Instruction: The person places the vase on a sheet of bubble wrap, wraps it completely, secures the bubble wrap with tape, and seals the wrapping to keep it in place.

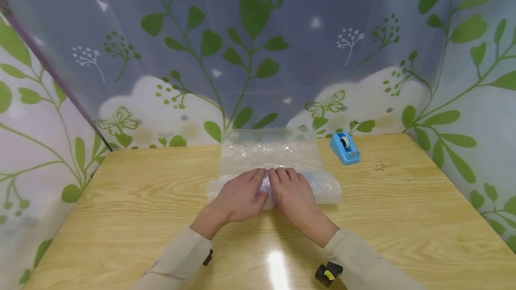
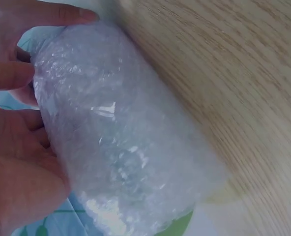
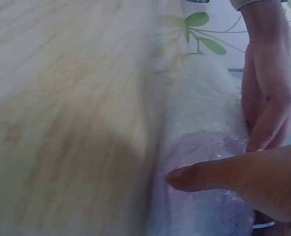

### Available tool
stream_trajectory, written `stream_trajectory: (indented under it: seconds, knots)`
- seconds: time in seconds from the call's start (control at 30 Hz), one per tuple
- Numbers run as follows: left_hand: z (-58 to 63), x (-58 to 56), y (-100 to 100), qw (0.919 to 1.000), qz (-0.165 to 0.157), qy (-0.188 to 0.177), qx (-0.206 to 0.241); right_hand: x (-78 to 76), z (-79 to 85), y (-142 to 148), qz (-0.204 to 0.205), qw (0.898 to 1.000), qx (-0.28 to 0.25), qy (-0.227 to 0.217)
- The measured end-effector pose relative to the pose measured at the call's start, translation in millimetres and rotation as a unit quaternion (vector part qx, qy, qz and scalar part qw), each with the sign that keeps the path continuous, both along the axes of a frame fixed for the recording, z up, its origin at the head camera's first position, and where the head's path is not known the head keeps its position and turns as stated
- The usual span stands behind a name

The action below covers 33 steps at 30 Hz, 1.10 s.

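Note:
A roll of clear bubble wrap (image 1: pixel 326 187) lies crosswise on the table, with a pale purple tint showing through its middle. Its flat, unrolled sheet (image 1: pixel 270 149) stretches away toward the curtain. My left hand (image 1: pixel 242 196) grips the roll just left of its middle, fingers over the top. Close beside it, my right hand (image 1: pixel 294 194) holds the roll too, fingertips over the far side. In the right wrist view, the right thumb (image 3: pixel 199 177) presses along the near side of the wrap. Whatever is inside the wrap is blurred by the layers.
A blue tape dispenser (image 1: pixel 345 149) stands at the back right of the wooden table (image 1: pixel 403 218). Behind the table hangs a leaf-patterned curtain (image 1: pixel 258 70), with further patterned cloth at both sides.

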<state>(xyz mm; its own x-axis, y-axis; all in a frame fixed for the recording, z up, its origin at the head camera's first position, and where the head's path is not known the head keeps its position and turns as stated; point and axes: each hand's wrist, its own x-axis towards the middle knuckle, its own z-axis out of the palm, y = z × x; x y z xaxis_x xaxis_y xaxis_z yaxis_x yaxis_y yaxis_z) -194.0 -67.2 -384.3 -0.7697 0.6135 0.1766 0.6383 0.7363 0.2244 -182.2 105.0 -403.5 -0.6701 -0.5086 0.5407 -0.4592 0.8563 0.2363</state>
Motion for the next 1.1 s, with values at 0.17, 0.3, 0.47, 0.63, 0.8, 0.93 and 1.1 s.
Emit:
stream_trajectory:
  seconds: [0.17, 0.3, 0.47, 0.63, 0.8, 0.93, 1.1]
  knots:
    - [-1.1, 2.7, -1.6, 0.9993, -0.005, -0.034, 0.012, 4.0, 7.9, 2.3, 0.007, 0.999, 0.019, -0.028]
    - [-0.7, 4.5, -0.2, 0.999, -0.006, -0.044, 0.003, 8.3, 13.1, 4.4, 0.002, 0.998, 0.025, -0.058]
    - [4.4, 8.1, 3.2, 0.9993, -0.014, -0.035, -0.005, 14.2, 16.4, 8.6, 0.009, 0.998, 0.024, -0.065]
    - [5.9, 11.1, 5.0, 0.9995, -0.015, -0.028, -0.006, 17.5, 20.3, 11.6, 0.019, 0.995, 0.028, -0.091]
    - [4.9, 12.4, 6.0, 0.9995, -0.008, -0.028, -0.01, 18.7, 24.5, 12.2, 0.018, 0.99, 0.026, -0.139]
    - [4.3, 13.4, 5.1, 0.9993, -0.001, -0.038, -0.006, 17.8, 27.9, 11.2, 0.014, 0.984, 0.024, -0.174]
    - [3.8, 13.7, 4.6, 0.9992, 0.0, -0.041, -0.002, 15.4, 31.5, 11.7, 0.025, 0.977, 0.018, -0.209]
